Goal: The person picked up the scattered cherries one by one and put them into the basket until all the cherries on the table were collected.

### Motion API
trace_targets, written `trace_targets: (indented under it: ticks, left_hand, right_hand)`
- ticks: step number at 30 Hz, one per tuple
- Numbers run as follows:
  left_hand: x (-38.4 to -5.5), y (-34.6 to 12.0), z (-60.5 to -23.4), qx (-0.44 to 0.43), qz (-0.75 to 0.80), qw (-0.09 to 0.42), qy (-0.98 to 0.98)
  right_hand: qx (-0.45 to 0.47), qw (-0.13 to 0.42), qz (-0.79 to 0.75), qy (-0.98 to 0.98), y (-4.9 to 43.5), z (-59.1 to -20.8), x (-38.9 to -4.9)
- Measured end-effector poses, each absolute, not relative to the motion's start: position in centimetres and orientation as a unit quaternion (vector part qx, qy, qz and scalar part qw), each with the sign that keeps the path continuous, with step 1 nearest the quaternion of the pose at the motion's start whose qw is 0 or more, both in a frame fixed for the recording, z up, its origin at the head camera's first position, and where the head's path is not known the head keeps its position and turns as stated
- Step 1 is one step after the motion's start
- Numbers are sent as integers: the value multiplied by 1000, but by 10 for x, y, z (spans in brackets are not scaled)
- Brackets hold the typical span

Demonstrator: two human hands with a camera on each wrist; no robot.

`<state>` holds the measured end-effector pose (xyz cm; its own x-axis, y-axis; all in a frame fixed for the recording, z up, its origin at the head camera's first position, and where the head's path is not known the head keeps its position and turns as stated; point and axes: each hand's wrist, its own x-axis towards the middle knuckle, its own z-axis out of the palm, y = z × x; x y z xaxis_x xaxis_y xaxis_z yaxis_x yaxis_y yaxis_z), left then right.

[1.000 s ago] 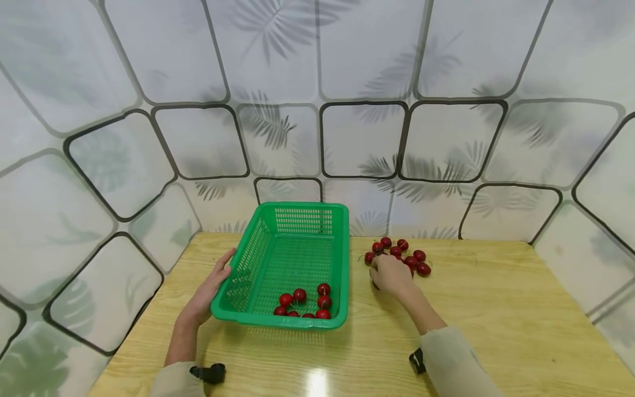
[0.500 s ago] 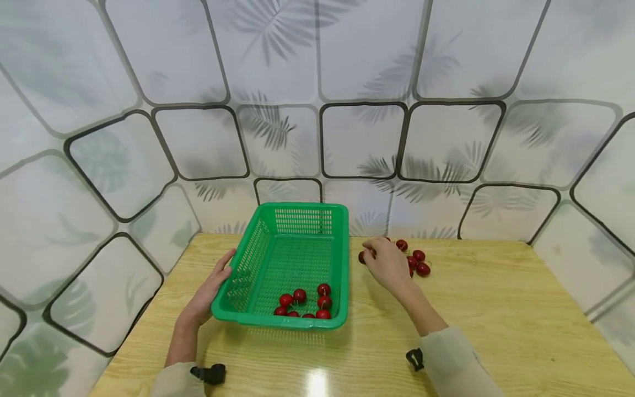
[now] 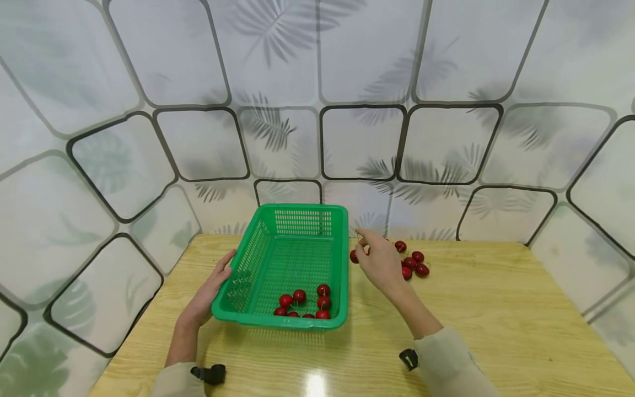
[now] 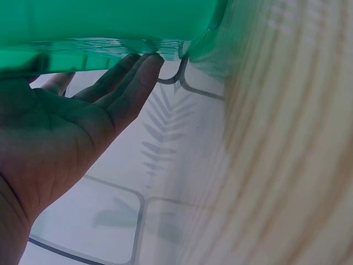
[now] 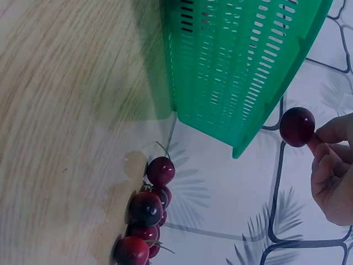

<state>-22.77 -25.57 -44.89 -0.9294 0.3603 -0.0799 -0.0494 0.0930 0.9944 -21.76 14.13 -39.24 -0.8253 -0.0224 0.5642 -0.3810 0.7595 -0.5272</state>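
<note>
My right hand [image 3: 379,262] is just right of the green plastic basket [image 3: 344,264], with thumb and fingertips pinching a dark red cherry [image 5: 298,127]. That cherry [image 3: 354,256] is off the table, level with the basket's right side in the head view. My left hand [image 3: 207,295] lies along the basket's left side, fingers extended; in the left wrist view the fingers [image 4: 129,88] reach up under the green rim. Several cherries [image 3: 299,296] with stems are inside the basket, grouped at its near end.
More loose cherries [image 3: 409,263] lie on the wooden table [image 3: 496,314] to the right of my right hand, some hidden behind it. The right wrist view shows a cluster of them [image 5: 146,208]. A patterned wall covering [image 3: 364,143] rises behind the table.
My right hand has come out of the cherry pile holding one cherry and has shifted left toward the basket. The left hand and the basket look the same.
</note>
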Motion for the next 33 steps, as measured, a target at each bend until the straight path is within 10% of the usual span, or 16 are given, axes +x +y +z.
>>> trace_targets:
  ticks: [19,33]
  left_hand:
    - [-228,-256,-448,106,669,154,720]
    - [-227,-256,-448,113,672,157,715]
  right_hand:
    - [199,332,382,-839,102,-377,-201]
    - [237,200,323,-894,63,-400,-199]
